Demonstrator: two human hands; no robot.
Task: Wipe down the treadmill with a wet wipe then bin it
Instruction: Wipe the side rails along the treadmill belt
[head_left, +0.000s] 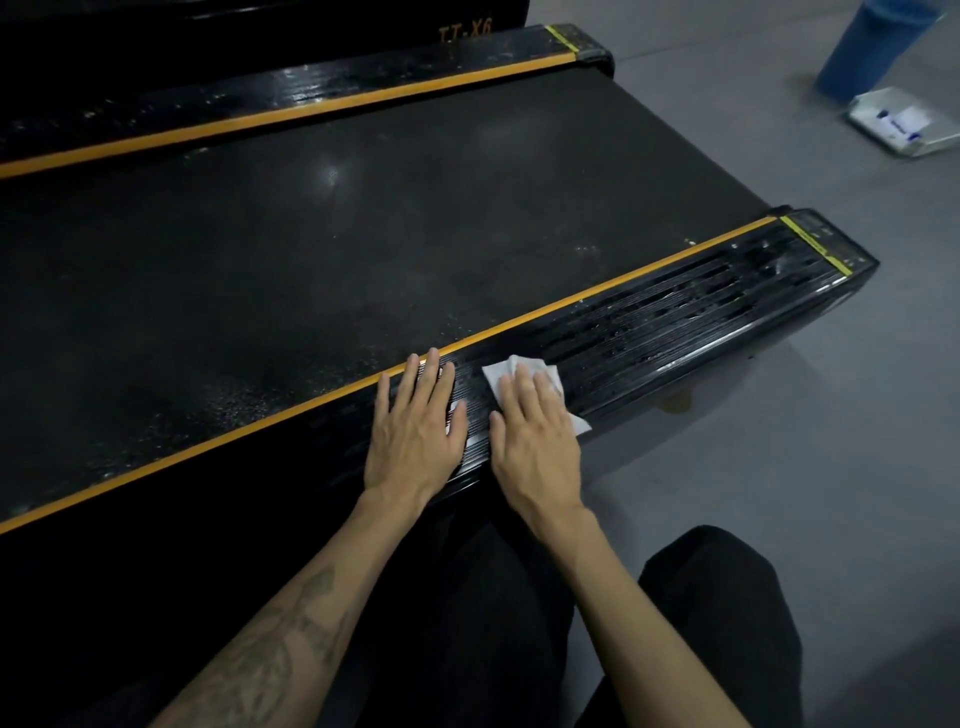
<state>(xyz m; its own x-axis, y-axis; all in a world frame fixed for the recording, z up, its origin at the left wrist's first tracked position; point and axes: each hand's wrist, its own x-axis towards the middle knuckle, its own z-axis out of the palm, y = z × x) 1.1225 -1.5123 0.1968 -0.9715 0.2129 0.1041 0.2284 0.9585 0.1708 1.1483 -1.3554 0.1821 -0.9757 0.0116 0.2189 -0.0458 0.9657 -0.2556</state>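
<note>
I was in the wiping step, working on the near ribbed black side rail (675, 317) of the black treadmill (363, 234), the one edged with an orange stripe. My right hand (535, 431) lay flat with straight fingers pressed on the crumpled white wet wipe (506, 371), which sat on the rail with its corners showing past my fingertips and the outer edge of my hand; it pinned the wipe down, it did not clutch it. My left hand (415, 421) rested flat and empty on the rail just beside it, fingers spread, holding nothing. Wet streaks showed on the rail toward its far end cap. I judged the next move to call for steady downward pressure while sliding the wipe along the ribs. No bin was in view, though a white packet (904, 124) lay on the grey floor (779, 467), well apart.
</note>
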